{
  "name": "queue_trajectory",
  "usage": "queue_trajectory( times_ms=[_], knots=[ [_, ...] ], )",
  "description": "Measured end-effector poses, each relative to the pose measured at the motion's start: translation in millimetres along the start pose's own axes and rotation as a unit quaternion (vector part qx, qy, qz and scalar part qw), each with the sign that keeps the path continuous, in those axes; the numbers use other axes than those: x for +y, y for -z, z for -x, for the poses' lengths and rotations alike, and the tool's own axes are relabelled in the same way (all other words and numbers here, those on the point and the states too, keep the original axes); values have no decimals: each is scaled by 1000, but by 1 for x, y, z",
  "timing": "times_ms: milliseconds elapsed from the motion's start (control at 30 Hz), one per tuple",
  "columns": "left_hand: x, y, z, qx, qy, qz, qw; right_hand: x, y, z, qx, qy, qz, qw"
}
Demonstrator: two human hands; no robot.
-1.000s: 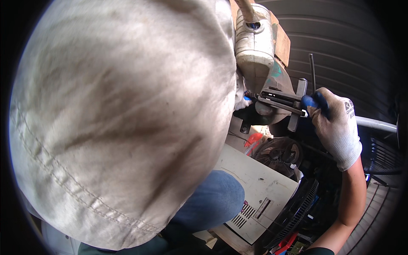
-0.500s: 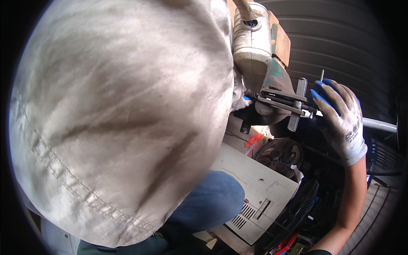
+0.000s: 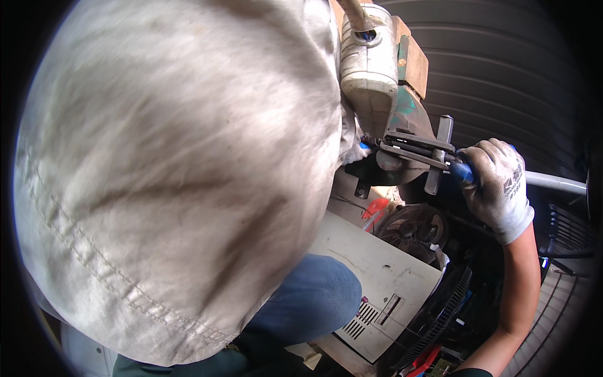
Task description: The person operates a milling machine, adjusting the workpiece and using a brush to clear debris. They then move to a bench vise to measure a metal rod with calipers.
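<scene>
A dark metal gear puller (image 3: 418, 149), with two long arms and a lighter crossbar, lies sideways against a grey curved metal part (image 3: 411, 119). My right hand (image 3: 497, 182), in a white glove with blue fingers, is closed round the screw end of the puller, right of the crossbar. Its fingers curl in, and the grip hides that end. At the puller's other end, a small part of my gloved left hand (image 3: 359, 149) shows with a blue fingertip. Beige cloth (image 3: 182, 176) covers most of that hand, so its grip is hidden.
A worn white cylinder (image 3: 372, 60) stands above the puller, beside wooden blocks (image 3: 416, 68). Below are a pale panel with slots (image 3: 377, 276), a round fan (image 3: 411, 229) and a red piece (image 3: 375, 206). A grey pipe (image 3: 556, 183) runs right of my right hand.
My right hand has dropped slightly and turned, its raised, spread fingers now closed round the puller's end. The thin rod that stuck up by the fingers no longer shows.
</scene>
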State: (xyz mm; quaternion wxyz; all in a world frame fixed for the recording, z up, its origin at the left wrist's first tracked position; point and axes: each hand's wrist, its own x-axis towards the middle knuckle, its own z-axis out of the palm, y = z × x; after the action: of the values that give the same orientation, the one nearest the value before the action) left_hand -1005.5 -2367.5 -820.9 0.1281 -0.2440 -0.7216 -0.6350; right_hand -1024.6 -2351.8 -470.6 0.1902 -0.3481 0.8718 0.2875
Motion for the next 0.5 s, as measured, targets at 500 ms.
queue_trajectory(
  times_ms=[500],
  knots=[
    [-8,-5,6,23,4,-2,1000,-29,-7,-3,13,-308,-173,935]
  ],
)
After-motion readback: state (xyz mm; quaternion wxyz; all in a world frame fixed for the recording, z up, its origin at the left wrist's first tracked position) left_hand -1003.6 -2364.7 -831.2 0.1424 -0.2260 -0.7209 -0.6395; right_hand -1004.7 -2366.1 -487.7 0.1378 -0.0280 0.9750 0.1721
